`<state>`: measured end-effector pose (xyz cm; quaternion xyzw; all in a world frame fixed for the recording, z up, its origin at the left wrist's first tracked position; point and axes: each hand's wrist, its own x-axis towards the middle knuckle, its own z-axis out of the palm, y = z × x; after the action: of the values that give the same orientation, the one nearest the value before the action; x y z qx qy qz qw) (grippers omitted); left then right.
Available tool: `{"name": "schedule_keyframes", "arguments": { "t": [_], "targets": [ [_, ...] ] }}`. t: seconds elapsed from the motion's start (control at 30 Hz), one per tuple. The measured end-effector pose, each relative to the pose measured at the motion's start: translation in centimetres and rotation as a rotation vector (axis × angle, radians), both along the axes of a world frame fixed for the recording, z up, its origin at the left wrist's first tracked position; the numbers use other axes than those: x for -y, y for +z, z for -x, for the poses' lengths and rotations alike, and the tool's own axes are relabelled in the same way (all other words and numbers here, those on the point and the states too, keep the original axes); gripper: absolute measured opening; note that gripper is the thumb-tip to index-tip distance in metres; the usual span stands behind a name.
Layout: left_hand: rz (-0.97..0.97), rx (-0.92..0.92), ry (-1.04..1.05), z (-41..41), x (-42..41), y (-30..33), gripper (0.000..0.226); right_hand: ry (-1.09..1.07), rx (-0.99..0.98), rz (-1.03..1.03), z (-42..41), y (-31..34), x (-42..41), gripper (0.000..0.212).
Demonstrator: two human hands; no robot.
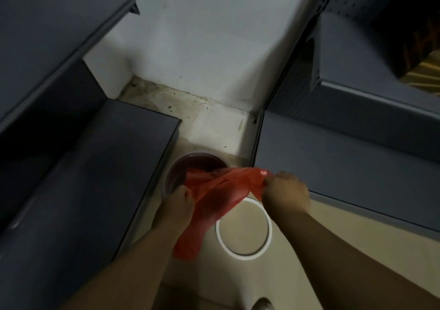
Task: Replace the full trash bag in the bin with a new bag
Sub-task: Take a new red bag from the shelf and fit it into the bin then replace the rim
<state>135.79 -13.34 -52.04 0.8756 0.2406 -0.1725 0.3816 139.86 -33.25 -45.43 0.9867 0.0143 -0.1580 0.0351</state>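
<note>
A small round dark maroon bin (pixel 190 161) stands on the floor in the corner between two grey shelf units. A red plastic bag (pixel 214 198) is stretched over its near side, one end hanging down toward me. My left hand (pixel 177 205) grips the bag's left edge at the bin's near rim. My right hand (pixel 285 190) pinches the bag's right edge, just right of the bin. The bin's inside looks dark; I cannot tell what it holds.
A white ring (pixel 243 228), perhaps the bin's rim clamp, lies flat on the beige floor just near of the bin. Grey metal shelves (pixel 95 167) close in on the left, and more shelving (pixel 345 155) on the right. A white wall (pixel 202 48) stands behind.
</note>
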Motion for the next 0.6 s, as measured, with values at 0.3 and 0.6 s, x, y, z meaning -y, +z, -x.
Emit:
{"name": "schedule_keyframes", "arguments": {
  "t": [0.3, 0.6],
  "targets": [
    [0.322, -0.047, 0.138, -2.7, -1.4, -7.4, 0.018, -0.271, 0.225, -0.444, -2.6, -8.7, -0.5, 0.046],
    [0.305, 0.172, 0.079, -5.9, -3.0, -13.9, 0.028, -0.574, 0.085, -0.857, -5.4, -20.9, -1.7, 0.068]
  ]
}}
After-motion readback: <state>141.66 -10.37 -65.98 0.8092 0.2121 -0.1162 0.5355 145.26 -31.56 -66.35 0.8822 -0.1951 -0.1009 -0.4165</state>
